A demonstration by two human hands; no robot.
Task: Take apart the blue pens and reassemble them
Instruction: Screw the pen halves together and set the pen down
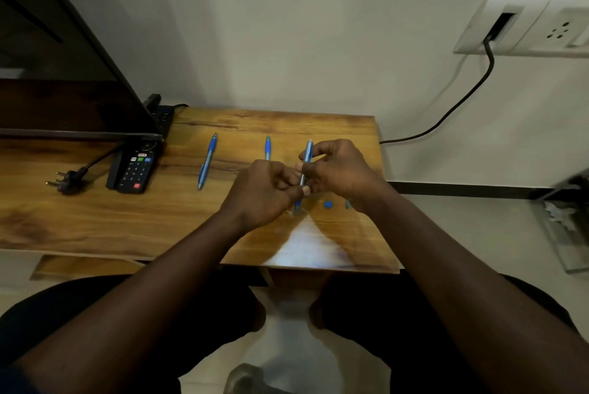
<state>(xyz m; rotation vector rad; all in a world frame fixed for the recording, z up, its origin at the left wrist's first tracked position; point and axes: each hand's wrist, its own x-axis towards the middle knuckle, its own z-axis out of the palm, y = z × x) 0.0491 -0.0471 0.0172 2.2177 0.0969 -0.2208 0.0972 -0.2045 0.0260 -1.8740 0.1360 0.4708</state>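
From the head camera, a wooden table with a glossy brown grain top (95, 212) fills the middle of the view. Near its centre both bare hands meet over one slim blue plastic pen (305, 170), held nearly upright on the picture, its far end pointing to 12 o'clock. The left hand (264, 192) is curled, its fingertips pinching the lower part of the pen barrel. The right hand (338, 170) is curled too, thumb and fingers closed round the upper barrel, at 3 o'clock from the left hand and touching it.

A second blue pen (207, 161) lies flat on the table at 9 o'clock from the hands, well apart. A third blue pen (267, 147) lies at 11 o'clock from the left hand, its near end hidden behind it. A small round blue pen piece (328, 204) rests on the wood at 6 o'clock from the right hand.

Further toward 9 o'clock lie a black remote control with coloured buttons (135, 167) and a black three-pin plug (65, 181).
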